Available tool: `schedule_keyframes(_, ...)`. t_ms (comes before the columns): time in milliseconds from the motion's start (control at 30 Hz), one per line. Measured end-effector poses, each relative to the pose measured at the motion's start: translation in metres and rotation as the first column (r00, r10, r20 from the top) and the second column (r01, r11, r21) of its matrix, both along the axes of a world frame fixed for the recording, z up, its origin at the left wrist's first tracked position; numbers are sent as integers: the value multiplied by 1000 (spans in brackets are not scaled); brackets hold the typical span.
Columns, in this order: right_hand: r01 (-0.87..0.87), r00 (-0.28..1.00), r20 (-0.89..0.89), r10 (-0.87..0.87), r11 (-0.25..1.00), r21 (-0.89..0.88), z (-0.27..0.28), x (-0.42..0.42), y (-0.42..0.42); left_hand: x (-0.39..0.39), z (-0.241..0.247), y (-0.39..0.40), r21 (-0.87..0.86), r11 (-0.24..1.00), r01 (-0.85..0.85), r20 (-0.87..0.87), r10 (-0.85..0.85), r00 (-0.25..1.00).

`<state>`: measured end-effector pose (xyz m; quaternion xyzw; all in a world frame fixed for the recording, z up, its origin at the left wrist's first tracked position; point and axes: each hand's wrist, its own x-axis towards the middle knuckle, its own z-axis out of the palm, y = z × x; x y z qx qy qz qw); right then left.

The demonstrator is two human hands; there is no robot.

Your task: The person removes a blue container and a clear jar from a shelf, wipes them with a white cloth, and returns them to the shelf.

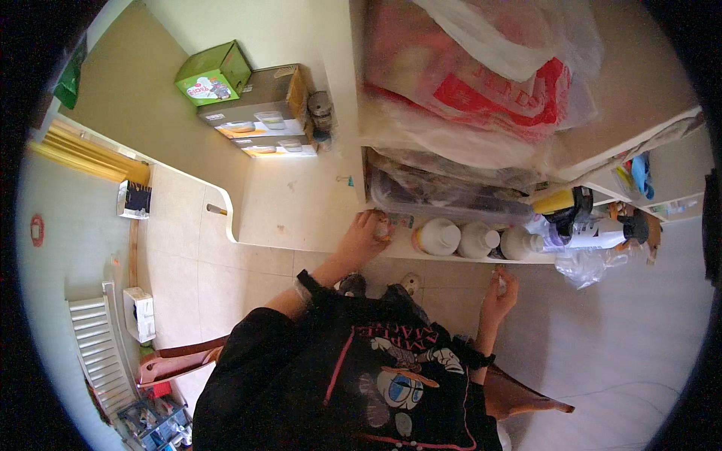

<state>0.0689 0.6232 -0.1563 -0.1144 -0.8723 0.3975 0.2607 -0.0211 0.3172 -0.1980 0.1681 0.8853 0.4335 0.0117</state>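
Observation:
My left hand (pixel 364 235) is at the front edge of a cream shelf board (pixel 403 248). Its fingers close around a small pinkish-white item (pixel 384 226), mostly covered and too blurred to name. My right hand (pixel 502 296) is low on the right, just in front of the board. Between its curled fingers shows a small whitish thing (pixel 501 283); I cannot tell what it is. Three white plastic bottles, among them a capped one (pixel 438 238) and a middle one (pixel 478 239), stand in a row between my hands along the board's edge.
A clear plastic bin (pixel 451 206) stands behind the bottles. Plastic bags with red print (pixel 479 96) fill the shelf above. A white spray bottle (pixel 598 232) is at the right end. Stacked cartons (pixel 262 110) and a green box (pixel 211 76) sit back left.

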Motion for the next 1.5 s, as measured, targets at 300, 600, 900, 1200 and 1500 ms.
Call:
schedule_keyframes(300,15,1000,-12,-13,990,138,8,3,3,4,4,-10,-79,991,-111,-31,109,994)
schedule_keyframes(600,-44,996,-77,53,992,121,22,2,-16,-64,-3,-62,-222,901,-373,-163,343,925)
schedule_keyframes(900,-27,996,-84,40,987,156,32,4,-26,-90,-47,-75,-290,917,-274,-139,242,960)
schedule_keyframes(1200,-27,962,-248,116,941,337,54,5,-47,-55,3,-83,143,943,-302,180,275,944)
schedule_keyframes(1500,-696,714,48,699,701,156,107,-35,-171,-15,94,-92,455,801,-389,328,256,909)
